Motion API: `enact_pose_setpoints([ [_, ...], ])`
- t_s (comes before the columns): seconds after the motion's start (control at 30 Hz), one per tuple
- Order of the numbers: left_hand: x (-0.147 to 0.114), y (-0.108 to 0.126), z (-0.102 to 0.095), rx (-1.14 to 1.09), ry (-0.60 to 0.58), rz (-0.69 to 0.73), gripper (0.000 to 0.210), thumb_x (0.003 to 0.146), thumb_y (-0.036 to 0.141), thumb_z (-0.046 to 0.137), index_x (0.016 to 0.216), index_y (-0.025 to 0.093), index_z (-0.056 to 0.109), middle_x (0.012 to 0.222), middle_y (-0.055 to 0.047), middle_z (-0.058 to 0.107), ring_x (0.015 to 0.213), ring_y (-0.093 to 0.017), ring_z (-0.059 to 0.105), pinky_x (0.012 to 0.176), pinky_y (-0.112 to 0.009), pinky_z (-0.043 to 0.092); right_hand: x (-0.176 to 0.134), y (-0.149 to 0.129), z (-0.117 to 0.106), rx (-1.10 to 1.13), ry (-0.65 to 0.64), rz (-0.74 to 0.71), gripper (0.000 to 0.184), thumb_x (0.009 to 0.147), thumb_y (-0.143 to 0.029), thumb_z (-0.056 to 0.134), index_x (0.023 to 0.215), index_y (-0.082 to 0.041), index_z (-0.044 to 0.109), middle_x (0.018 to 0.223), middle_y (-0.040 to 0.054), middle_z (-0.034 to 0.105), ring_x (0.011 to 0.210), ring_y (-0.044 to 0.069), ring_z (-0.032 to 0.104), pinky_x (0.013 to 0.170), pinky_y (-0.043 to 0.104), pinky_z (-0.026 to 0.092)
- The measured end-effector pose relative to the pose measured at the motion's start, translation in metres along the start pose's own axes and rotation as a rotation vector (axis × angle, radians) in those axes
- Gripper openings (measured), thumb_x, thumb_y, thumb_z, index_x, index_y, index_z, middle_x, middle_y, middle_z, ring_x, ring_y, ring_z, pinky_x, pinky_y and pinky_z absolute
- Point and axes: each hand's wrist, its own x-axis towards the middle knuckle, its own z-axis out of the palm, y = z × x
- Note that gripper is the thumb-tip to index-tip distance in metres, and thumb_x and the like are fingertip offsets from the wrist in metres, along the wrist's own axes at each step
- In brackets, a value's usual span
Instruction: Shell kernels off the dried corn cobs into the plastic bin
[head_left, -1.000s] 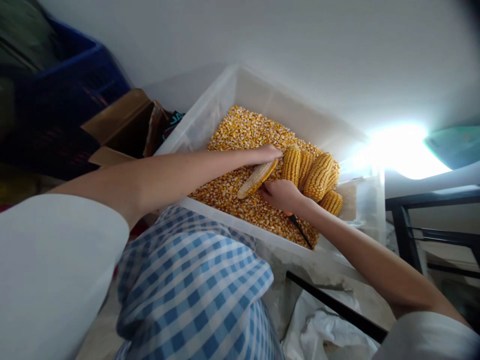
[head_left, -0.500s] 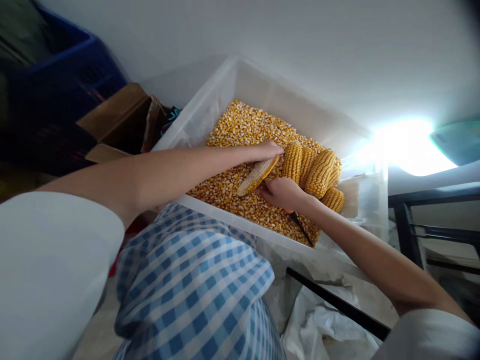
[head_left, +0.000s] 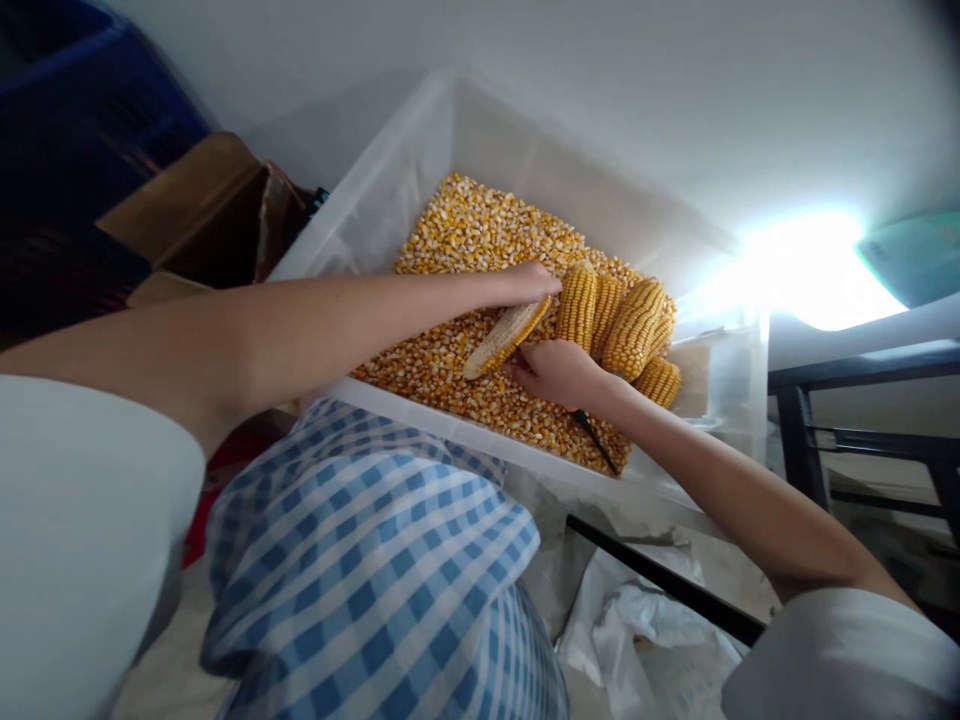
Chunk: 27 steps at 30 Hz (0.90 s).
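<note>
My left hand (head_left: pixel 534 284) is closed around the upper end of a corn cob (head_left: pixel 504 342). Its bare pale side faces me, and yellow kernels line its right edge. Just below, my right hand (head_left: pixel 559 372) is closed on a slim black-and-orange tool (head_left: pixel 598 445), whose dark rear part sticks out under the wrist. A dark bit by the fingers meets the cob's edge; the tool's kind is hidden by the hand. Loose corn kernels (head_left: pixel 480 225) lie beneath both hands. Several full corn cobs (head_left: pixel 634 325) rest to the right of my hands.
A translucent plastic bin (head_left: pixel 442 428) surrounds the corn. At left stand an open cardboard box (head_left: pixel 187 205) and a blue crate (head_left: pixel 90 130). A bright lamp (head_left: pixel 806 265) shines at right above a black metal frame (head_left: pixel 799 440). Blue checked cloth (head_left: pixel 390 560) covers my lap.
The view has shifted slightly, so the bin and arms appear a little farther left and higher. Both hands keep their grips, and the cob stays at nearly the same angle.
</note>
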Motion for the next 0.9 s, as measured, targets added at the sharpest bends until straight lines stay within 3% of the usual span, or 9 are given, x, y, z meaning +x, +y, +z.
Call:
enact_pose_setpoints([
  [0.27,-0.001,0.004,-0.001,0.024,0.014,0.024,0.031,0.069,0.034,0.039,0.061,0.010,0.055,0.057,-0.002,0.050,0.059,-0.013,0.045,0.058,-0.023,0.035,0.000,-0.002,0.000,-0.009,0.016,0.014,0.046,0.085,-0.042,0.019,0.090,-0.013,0.055,0.086,0.0121,0.061,0.078,0.022,0.057,0.067,0.028,0.039],
  [0.5,-0.005,0.006,-0.004,-0.032,-0.002,0.006,0.029,0.069,0.034,0.040,0.057,0.011,0.055,0.051,-0.001,0.048,0.055,-0.012,0.043,0.056,-0.023,0.033,0.000,0.003,-0.002,0.052,-0.020,-0.036,0.053,0.081,-0.054,0.021,0.091,-0.014,0.055,0.085,0.0115,0.061,0.078,0.021,0.057,0.067,0.026,0.038],
  [0.73,-0.007,0.004,-0.004,-0.082,-0.016,0.012,0.028,0.069,0.034,0.040,0.057,0.013,0.055,0.053,-0.001,0.051,0.055,-0.012,0.044,0.055,-0.022,0.032,0.003,0.006,0.001,0.054,0.037,-0.066,0.044,0.083,-0.044,0.022,0.091,-0.016,0.055,0.087,0.0094,0.061,0.076,0.020,0.057,0.064,0.025,0.037],
  [0.9,-0.012,0.004,-0.006,-0.143,-0.037,-0.058,0.030,0.070,0.039,0.039,0.056,0.016,0.053,0.050,-0.001,0.051,0.052,-0.012,0.045,0.054,-0.023,0.032,0.000,0.009,-0.008,0.125,-0.012,-0.063,0.041,0.084,-0.040,0.025,0.094,-0.015,0.055,0.087,0.0086,0.062,0.073,0.016,0.057,0.062,0.021,0.036],
])
